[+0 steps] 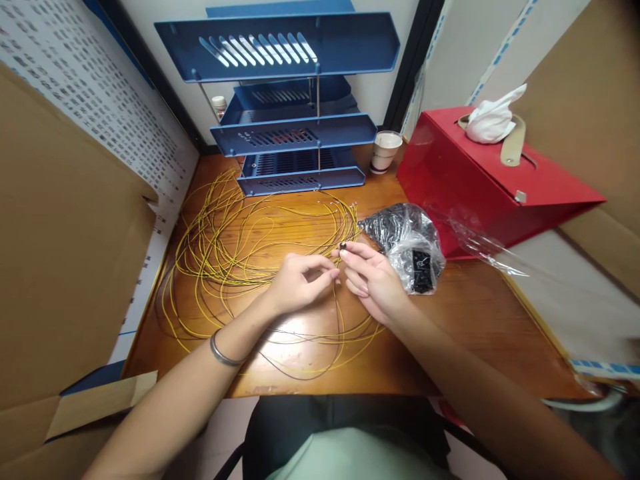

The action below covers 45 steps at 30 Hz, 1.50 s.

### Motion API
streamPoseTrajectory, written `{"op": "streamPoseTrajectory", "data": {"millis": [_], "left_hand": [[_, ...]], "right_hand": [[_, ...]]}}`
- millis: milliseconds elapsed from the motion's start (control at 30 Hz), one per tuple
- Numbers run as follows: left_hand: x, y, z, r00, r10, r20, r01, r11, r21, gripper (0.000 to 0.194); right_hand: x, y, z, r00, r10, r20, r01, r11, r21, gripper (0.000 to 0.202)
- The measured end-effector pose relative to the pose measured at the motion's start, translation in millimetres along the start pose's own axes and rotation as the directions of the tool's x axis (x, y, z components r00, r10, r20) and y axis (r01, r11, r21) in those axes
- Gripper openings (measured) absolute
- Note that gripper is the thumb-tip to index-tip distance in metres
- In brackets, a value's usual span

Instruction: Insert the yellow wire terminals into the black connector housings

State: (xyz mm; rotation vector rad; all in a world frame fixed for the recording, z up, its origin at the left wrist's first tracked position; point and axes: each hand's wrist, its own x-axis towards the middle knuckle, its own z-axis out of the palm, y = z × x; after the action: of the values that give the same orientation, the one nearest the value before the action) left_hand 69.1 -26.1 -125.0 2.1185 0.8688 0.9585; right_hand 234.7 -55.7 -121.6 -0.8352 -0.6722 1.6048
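Over the middle of the wooden table my two hands meet. My right hand pinches a small black part between thumb and forefinger; its exact kind is too small to tell. Close beside it, my left hand has thumb and forefinger pressed together at a thin wire that hangs below the fingertips. A large loose bundle of yellow and dark wires spreads in loops behind and left of my hands. Just right of my right hand lies a clear plastic bag filled with black pieces.
A blue tiered tray rack stands at the back, with a paper cup at its right. A red tissue box sits back right. Cardboard walls the left side. The wooden table's front edge runs near my body.
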Motion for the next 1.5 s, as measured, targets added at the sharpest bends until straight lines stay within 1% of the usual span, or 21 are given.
{"op": "streamPoseTrajectory", "data": {"millis": [67, 133, 200, 300, 367, 467, 667, 833, 967, 1100, 1300, 1400, 1500], "left_hand": [[-0.1, 0.1, 0.4, 1.0, 0.01, 0.005, -0.01, 1.0, 0.014, 0.018], [0.0, -0.7, 1.0, 0.999, 0.014, -0.03, -0.013, 1.0, 0.026, 0.016], [0.6, -2.0, 1.4, 0.996, 0.005, -0.094, -0.002, 1.0, 0.026, 0.015], [2.0, -3.4, 1.1, 0.978, 0.012, -0.21, -0.005, 0.999, 0.034, 0.017], [2.7, -3.3, 0.4, 0.961, 0.041, -0.272, -0.029, 0.998, 0.048, 0.017], [3.0, -2.6, -0.4, 0.945, 0.076, -0.318, -0.056, 0.996, 0.071, 0.016], [1.9, -2.6, -0.7, 0.934, 0.155, -0.323, -0.12, 0.985, 0.124, 0.011], [1.8, -2.4, -0.2, 0.938, 0.141, -0.316, -0.104, 0.986, 0.132, 0.015], [2.6, -1.7, 0.9, 0.936, 0.131, -0.328, -0.103, 0.99, 0.101, 0.015], [3.4, -1.0, 1.2, 0.929, 0.156, -0.337, -0.139, 0.988, 0.073, 0.012], [3.0, -2.5, 0.8, 0.926, 0.182, -0.33, -0.171, 0.983, 0.064, 0.015], [2.9, -3.3, 0.5, 0.926, 0.208, -0.315, -0.196, 0.978, 0.069, 0.015], [2.7, -3.9, -0.8, 0.925, 0.233, -0.301, -0.213, 0.972, 0.099, 0.012]], "right_hand": [[0.0, -0.3, -0.1, 1.0, 0.002, -0.003, -0.002, 1.0, -0.004, 0.031], [-0.3, -0.6, 0.0, 1.0, -0.003, -0.019, 0.003, 1.0, -0.007, 0.033], [-0.8, -0.7, 0.3, 0.998, -0.027, -0.053, 0.026, 0.999, -0.023, 0.035], [-1.7, 0.4, 0.3, 0.991, -0.083, -0.108, 0.073, 0.993, -0.093, 0.035], [-1.9, 2.1, -0.5, 0.987, -0.111, -0.111, 0.093, 0.983, -0.156, 0.035], [-1.7, 5.5, -2.3, 0.988, -0.129, -0.082, 0.106, 0.967, -0.233, 0.033], [-1.7, 9.0, -4.1, 0.982, -0.167, -0.083, 0.135, 0.942, -0.306, 0.03], [-1.2, 7.7, -4.9, 0.985, -0.158, -0.065, 0.128, 0.933, -0.336, 0.028], [-0.7, 5.9, -5.5, 0.989, -0.136, -0.058, 0.109, 0.938, -0.329, 0.028], [-1.7, 3.6, -4.6, 0.99, -0.135, -0.042, 0.116, 0.942, -0.314, 0.027], [-3.3, 2.3, -3.0, 0.991, -0.131, -0.025, 0.117, 0.944, -0.31, 0.025], [-3.3, 2.2, -2.8, 0.996, -0.09, -0.018, 0.081, 0.954, -0.288, 0.027], [-3.1, 1.6, -1.9, 0.998, -0.042, -0.039, 0.031, 0.971, -0.236, 0.029]]}}
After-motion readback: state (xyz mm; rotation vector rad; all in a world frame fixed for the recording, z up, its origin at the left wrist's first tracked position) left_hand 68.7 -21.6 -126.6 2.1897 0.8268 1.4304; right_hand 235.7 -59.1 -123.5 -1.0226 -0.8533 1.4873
